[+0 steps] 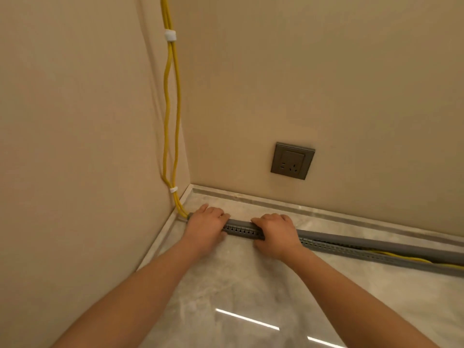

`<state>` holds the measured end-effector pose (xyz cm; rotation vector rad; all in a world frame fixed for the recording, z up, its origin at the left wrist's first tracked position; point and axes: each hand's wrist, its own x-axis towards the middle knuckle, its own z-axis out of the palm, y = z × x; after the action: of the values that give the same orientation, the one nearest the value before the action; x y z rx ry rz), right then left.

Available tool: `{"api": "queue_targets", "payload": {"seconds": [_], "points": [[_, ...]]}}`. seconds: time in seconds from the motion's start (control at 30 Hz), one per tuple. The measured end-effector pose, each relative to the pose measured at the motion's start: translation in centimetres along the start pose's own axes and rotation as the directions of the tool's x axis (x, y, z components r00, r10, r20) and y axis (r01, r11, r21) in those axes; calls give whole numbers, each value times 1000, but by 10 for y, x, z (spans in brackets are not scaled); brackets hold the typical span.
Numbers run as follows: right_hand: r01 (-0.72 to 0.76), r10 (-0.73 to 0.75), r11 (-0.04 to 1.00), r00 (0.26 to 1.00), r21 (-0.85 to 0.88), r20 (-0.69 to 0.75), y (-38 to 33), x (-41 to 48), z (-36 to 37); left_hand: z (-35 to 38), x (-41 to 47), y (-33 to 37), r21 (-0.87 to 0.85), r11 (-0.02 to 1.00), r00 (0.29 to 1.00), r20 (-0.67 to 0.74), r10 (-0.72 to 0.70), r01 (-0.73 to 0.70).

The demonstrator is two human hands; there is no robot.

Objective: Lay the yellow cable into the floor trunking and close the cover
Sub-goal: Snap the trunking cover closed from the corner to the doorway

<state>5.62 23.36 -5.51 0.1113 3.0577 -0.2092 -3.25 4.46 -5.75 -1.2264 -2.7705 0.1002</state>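
Note:
Two yellow cables (173, 116) run down the wall corner, bound by white ties, and enter the left end of a grey floor trunking (242, 231) lying on the floor along the wall. My left hand (206, 228) lies over the trunking's left end, fingers curled over its top. My right hand (275, 234) grips the trunking a short way to the right. Between the hands the slotted side wall shows. Right of my right hand the grey cover (376, 243) sits lifted and the yellow cable (411, 259) lies visible in the channel.
A grey wall socket (292, 160) sits on the back wall above the trunking. Beige walls meet in a corner at the left. A marble skirting strip (301, 205) runs behind the trunking. Glossy marble floor (238, 297) stretches toward me.

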Motion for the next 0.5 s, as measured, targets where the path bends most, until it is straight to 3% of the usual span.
{"api": "queue_targets", "payload": {"seconds": [0.2, 0.5], "points": [[-129, 130, 991, 991, 30, -24, 60, -52, -17, -17, 21, 78, -164, 986, 999, -42, 8, -14], [-182, 184, 982, 983, 41, -30, 178, -134, -38, -39, 59, 227, -236, 970, 998, -50, 49, -59]]}}
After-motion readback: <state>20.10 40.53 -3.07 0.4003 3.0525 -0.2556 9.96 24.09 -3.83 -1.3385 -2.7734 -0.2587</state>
